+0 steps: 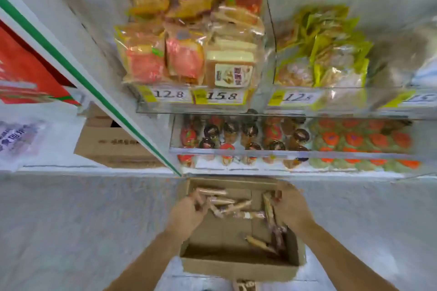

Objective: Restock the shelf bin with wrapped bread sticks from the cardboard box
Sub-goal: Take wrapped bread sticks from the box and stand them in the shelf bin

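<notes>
Gathering is judged under way: wrapped bread sticks (238,206) are clasped by the left hand (189,211) and pinched by the right hand (289,207) inside the cardboard box (236,267) beneath both; a lift to the shelves (283,152) ahead is needed.

Pale floor (71,220) bearing cardboard box (236,267)

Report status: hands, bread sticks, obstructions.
Left hand grips wrapped bread sticks in cardboard box. Right hand pinches another stick there. Nothing in the way.

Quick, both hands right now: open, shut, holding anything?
Left hand: grips clear-wrapped brown bread sticks inside the brown cardboard box.
Right hand: grips another wrapped stick, blurred.
</notes>
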Available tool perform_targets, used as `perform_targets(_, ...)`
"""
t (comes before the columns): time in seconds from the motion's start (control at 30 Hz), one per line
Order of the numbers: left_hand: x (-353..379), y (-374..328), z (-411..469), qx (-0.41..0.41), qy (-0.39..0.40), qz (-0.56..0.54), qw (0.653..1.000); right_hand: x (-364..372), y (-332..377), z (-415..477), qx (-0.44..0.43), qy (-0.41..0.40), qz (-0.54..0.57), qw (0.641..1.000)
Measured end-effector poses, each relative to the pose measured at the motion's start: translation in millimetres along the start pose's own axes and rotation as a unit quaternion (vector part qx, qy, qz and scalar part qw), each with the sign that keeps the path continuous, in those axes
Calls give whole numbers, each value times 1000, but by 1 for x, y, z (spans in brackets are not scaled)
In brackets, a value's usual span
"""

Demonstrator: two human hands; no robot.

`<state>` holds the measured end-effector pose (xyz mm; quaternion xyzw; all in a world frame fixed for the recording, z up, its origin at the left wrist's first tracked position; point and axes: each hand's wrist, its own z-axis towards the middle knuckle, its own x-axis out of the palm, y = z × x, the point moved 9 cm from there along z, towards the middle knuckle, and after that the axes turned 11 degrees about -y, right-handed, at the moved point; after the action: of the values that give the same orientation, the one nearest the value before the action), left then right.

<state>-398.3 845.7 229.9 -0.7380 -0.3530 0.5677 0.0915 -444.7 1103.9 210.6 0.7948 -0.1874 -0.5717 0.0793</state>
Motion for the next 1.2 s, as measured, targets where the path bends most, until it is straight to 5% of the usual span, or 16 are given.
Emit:
perform_targets(0.23,132,108,70,-55,45,22,997,177,-79,58,85,105,-6,991)
perform_targets(0.4,228,169,125,-7,98,100,990,298,-94,94,2,184,-48,982)
perform_targets(0.63,321,220,175,81,107,185,974,416,-94,126,-113,184,-59,975)
perform_targets(0.8,362,229,200,112,111,215,964,455,-115,141,-169,152,-104,968)
perform_targets(1.1,413,234,211,109,141,375,910,455,-178,138,-70,164,-87,980)
perform_targets(1.2,415,230,203,47,171,329,928,445,-181,139,-63,180,-89,978)
